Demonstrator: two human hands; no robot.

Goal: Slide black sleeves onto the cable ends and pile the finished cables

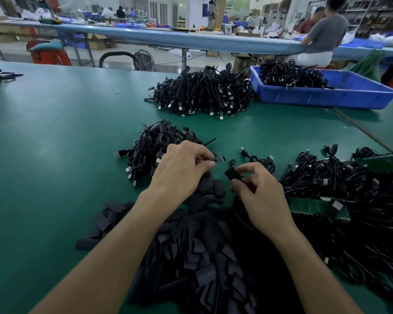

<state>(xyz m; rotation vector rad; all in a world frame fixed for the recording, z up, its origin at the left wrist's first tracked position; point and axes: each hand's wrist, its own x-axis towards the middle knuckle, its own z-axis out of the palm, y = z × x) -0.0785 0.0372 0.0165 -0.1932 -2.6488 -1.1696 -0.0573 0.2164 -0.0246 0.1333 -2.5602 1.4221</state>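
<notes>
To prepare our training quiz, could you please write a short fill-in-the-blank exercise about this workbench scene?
1. The left hand pinches a small circuit board, while the right hand holds a black ____.
2. The bin holding cables at the far right is ____.
3. The tabletop is ____.
Missing words: sleeve, blue, green.

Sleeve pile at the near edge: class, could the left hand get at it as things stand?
Probably yes: the sleeve pile lies uncovered just beneath the left hand, though that hand pinches a cable end and is not free.
</notes>
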